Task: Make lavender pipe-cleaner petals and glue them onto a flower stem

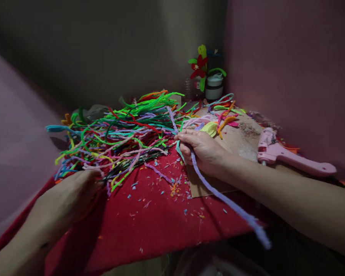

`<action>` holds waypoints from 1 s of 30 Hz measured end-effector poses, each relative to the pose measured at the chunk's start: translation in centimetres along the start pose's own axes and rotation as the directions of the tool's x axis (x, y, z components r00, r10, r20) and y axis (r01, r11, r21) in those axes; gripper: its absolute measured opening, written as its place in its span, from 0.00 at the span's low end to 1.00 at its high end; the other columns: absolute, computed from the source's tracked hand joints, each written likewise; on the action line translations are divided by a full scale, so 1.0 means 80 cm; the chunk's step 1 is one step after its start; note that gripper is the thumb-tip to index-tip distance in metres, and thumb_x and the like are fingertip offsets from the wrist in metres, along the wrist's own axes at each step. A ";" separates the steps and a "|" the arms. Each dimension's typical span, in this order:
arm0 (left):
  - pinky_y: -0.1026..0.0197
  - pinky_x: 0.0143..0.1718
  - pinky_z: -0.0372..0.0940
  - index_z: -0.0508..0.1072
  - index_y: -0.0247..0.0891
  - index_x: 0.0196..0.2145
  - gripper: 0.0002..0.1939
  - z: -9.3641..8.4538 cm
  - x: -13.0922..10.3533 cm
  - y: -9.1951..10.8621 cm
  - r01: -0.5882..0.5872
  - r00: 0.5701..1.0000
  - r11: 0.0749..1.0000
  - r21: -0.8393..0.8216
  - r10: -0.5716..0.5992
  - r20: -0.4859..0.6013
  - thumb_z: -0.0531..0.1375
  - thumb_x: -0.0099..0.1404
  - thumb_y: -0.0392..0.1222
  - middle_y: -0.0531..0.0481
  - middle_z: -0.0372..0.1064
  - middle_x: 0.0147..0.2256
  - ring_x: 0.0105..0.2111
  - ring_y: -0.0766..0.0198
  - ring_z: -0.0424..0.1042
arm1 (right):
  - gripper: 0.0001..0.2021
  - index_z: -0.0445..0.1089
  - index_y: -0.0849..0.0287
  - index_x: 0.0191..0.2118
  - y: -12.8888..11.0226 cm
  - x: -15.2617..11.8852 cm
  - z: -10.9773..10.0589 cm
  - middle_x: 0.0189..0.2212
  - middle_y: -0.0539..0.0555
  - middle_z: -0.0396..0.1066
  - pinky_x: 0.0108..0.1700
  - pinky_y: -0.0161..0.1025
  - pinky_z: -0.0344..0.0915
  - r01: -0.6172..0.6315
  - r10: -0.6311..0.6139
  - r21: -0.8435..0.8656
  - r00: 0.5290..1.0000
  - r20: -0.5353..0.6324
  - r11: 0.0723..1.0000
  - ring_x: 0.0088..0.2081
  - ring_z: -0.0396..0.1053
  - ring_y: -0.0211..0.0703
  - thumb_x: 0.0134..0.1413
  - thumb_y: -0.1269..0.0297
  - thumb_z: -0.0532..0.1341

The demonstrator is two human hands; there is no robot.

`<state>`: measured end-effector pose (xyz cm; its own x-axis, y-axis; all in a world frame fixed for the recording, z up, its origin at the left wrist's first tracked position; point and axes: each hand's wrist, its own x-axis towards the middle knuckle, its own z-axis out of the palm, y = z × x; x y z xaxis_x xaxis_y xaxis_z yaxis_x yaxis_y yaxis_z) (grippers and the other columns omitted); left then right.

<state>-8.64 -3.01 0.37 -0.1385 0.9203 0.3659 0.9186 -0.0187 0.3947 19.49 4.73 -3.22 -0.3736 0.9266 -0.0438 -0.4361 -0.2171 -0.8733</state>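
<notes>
My right hand (199, 149) is closed around a long lavender pipe cleaner (218, 195), whose fuzzy end hangs toward the lower right past the table's front edge. My left hand (80, 188) is at the left front, by the near side of a large pile of coloured pipe cleaners (138, 126). Its fingers are curled against dark, thin strands there; what exactly they grip is too dim to make out. A light teal strip (179, 152) shows just under the right hand's fingers.
A red cloth (149, 226) with scattered fuzz scraps covers the table. Cardboard (201, 182) lies under my right forearm. A pink tool with a long handle (299, 157) is at the right. Behind stand a white lidded cup (214, 87) and a red pipe-cleaner flower (199, 67).
</notes>
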 end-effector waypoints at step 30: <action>0.74 0.14 0.59 0.72 0.31 0.24 0.03 0.108 0.039 0.136 0.438 0.876 -0.017 -0.899 -0.217 0.431 0.60 0.49 0.29 0.50 0.68 0.21 0.17 0.74 0.63 | 0.07 0.73 0.60 0.32 0.001 -0.009 0.005 0.24 0.48 0.68 0.27 0.31 0.59 0.303 -0.293 -0.066 0.947 0.129 0.951 0.23 0.60 0.30 0.51 0.62 0.61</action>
<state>4.13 2.99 -1.46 -0.1617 0.9785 -0.1282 -0.4089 0.0518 0.9111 19.39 3.91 -3.05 -0.3319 0.9016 0.2776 -0.4740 0.0950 -0.8754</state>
